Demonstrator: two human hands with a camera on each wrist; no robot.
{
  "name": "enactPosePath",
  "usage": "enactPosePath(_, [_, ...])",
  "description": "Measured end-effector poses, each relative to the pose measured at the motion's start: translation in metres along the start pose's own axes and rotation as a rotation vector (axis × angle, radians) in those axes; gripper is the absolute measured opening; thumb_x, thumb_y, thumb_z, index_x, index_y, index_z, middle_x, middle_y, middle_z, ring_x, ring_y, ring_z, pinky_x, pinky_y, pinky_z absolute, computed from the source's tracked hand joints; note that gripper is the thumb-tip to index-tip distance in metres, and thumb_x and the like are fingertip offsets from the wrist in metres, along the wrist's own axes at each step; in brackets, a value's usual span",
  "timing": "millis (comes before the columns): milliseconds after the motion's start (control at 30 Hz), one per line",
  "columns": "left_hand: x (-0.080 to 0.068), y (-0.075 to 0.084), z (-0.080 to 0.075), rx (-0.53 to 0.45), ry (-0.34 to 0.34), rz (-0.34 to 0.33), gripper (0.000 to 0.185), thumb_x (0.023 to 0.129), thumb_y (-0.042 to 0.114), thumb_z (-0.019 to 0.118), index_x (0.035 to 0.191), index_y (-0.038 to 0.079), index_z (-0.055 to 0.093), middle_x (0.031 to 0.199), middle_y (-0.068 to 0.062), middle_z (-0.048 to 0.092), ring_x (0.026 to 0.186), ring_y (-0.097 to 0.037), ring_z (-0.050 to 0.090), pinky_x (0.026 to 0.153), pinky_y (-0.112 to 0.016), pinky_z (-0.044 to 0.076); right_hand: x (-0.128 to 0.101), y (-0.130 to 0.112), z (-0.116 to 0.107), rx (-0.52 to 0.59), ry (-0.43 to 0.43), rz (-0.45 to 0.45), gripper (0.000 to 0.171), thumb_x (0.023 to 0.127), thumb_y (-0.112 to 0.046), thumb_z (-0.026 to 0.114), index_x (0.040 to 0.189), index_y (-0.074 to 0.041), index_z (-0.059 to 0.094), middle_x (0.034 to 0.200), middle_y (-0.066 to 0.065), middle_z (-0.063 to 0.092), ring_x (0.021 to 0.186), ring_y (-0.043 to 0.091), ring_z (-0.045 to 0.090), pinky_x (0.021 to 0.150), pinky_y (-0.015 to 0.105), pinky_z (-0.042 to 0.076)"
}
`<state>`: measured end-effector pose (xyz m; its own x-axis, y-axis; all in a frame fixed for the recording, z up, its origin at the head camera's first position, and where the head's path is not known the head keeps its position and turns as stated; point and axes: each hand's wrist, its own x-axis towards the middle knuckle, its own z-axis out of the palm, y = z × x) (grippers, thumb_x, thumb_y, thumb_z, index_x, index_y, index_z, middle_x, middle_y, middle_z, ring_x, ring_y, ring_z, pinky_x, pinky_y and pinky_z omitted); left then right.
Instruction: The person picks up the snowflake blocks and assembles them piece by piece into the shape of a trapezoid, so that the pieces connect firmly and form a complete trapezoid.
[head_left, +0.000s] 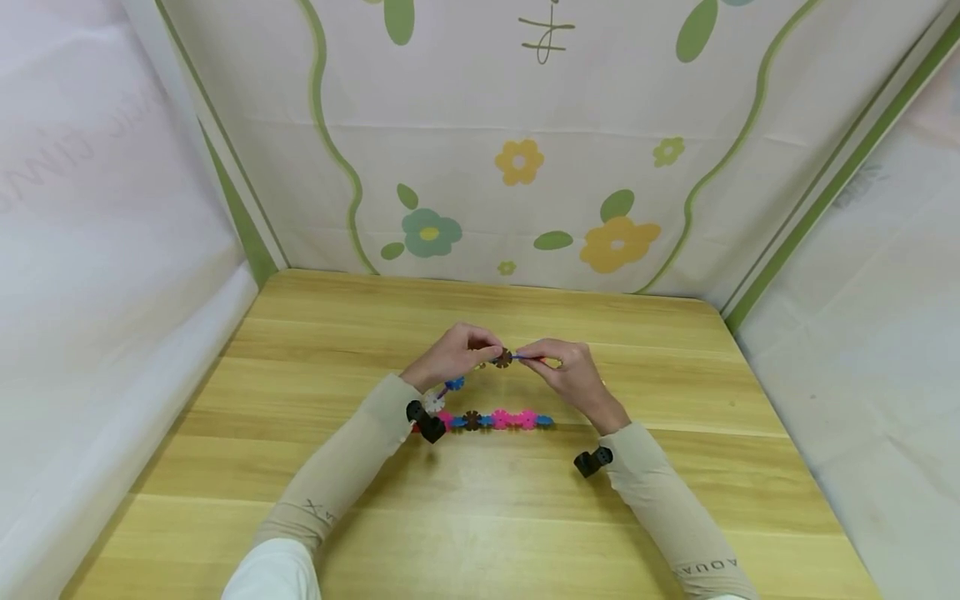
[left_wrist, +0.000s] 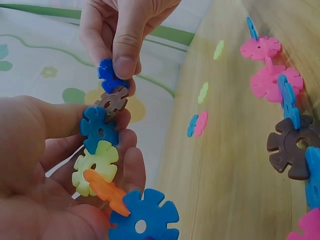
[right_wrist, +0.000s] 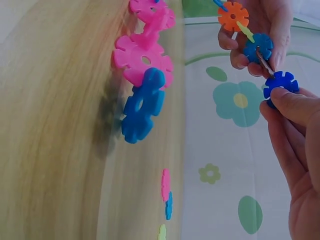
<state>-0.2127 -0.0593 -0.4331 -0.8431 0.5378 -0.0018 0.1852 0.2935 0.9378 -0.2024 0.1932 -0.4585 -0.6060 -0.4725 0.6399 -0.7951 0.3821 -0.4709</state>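
A chain of notched, flower-shaped plastic discs hangs from both hands above the table. My left hand holds this chain near a teal disc and a brown disc, its curled fingers behind them. Thumb and fingertips of my right hand pinch a dark blue disc, which meets the brown disc's edge; how deeply they interlock I cannot tell. Below the teal disc come a yellow disc, an orange disc and a blue disc. Near the left wrist a white disc continues the line.
Along the wooden table lies a straight row of pink, blue and brown discs, with a pink disc near its blue end disc. Farther off are loose discs: pink, blue and yellow-green. Printed fabric walls enclose the table.
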Motion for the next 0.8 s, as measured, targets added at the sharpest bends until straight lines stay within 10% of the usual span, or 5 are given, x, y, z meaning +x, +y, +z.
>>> enactPosePath(800, [-0.0042,0.004,0.0007,-0.002,0.013,-0.004,0.022,0.11,0.021,0.06,0.111,0.01,0.079,0.11,-0.009,0.077,0.105,-0.05,0.063,0.092,-0.064,0.052,-0.0038,-0.0004,0.0035,0.02,0.048,-0.013,0.019,0.086,0.006,0.083,0.102,-0.004,0.083,0.096,0.01,0.083,0.085,0.025,0.08,0.078,0.024,0.063])
